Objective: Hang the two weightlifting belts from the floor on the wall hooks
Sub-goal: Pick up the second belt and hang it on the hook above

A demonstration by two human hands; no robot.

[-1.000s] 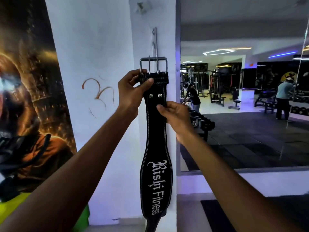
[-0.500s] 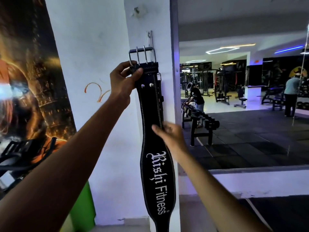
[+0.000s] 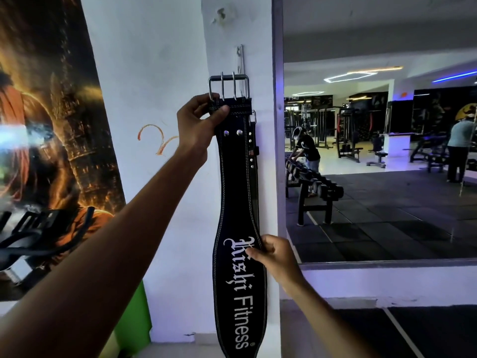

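Your left hand [image 3: 198,122] pinches the black belt [image 3: 238,202] just under its steel buckle [image 3: 228,85], held against the white pillar [image 3: 180,60] below the wall hook [image 3: 240,58]. Your right hand [image 3: 277,257] grips its edge. A second belt [image 3: 254,140] peeks behind. Neither looks hooked yet.

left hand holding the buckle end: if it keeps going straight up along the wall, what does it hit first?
Likely the metal wall hook, directly above the buckle that the left hand holds on the belt. Depth unclear; the buckle may already overlap it.
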